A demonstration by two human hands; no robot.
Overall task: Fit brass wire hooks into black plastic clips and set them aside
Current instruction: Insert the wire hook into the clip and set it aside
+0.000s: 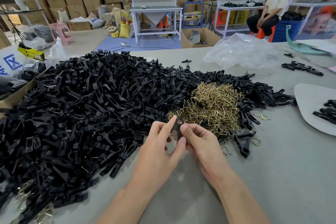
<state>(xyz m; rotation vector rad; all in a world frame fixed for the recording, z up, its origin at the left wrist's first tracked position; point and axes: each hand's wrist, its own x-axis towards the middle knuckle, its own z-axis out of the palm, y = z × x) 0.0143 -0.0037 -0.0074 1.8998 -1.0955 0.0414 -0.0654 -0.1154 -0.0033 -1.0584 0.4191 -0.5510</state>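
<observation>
Black moulded plastic, a small flat clip [177, 127] sits at lower centre of the frame. The left hand [160, 144] and right hand [199, 141] both pinch it by its edges. It looks light, rigid and slightly slick, so it is best gripped on its flat sides with the slot kept clear. Just above right is a tangled heap of thin, springy brass wire hooks [213, 107]. A glossy mound of loose black plastic clips [81, 107] covers the left of the matt grey tabletop [272, 178].

The clips [87, 107] are seen as black plastic with a dull sheen, the hooks [214, 107] as shiny brass-coloured wire, the table [272, 169] as matt grey.
</observation>
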